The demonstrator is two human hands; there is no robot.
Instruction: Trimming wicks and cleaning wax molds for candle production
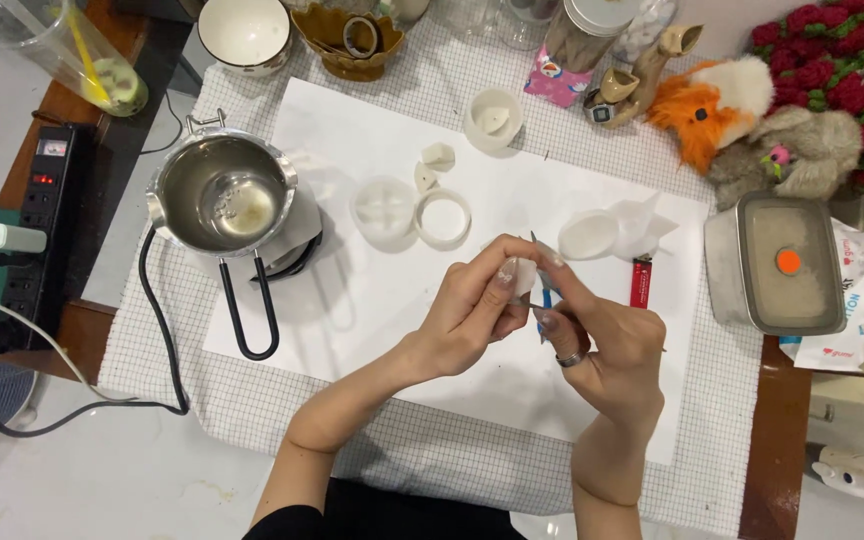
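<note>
While both hands meet over the middle of the white paper sheet (372,300), the left hand (472,315) pinches a small white wax piece (517,275) between thumb and fingertips; the right hand (607,350) is closed around a thin blue-handled tool (545,290), its metal tip pointing up just beside the wax piece; one ring shows on the right hand.

Edges: the sheet lies on a checked cloth (412,460) that covers most of the table (777,440); bare wood shows at the right and left edges; the forearms cross the cloth's near edge. Open room: the sheet's near-left part is bare, as is the strip of cloth below it; the far side and right side are crowded.

Counts: one steel melting pot (222,195) with a black loop handle on the sheet's left edge; one black cable running off left to one power strip (22,230); two round white moulds (412,212) side by side near the centre; two small wax bits (432,165) just behind them; one white cup (493,118) further back; one crumpled clear wrap with a white disc (612,232) right of the hands; one red lighter (641,282) near it; one lidded steel box (777,262) at the right edge; one white bowl (244,35) at the far edge; two soft toys (752,120) in the far-right corner.
</note>
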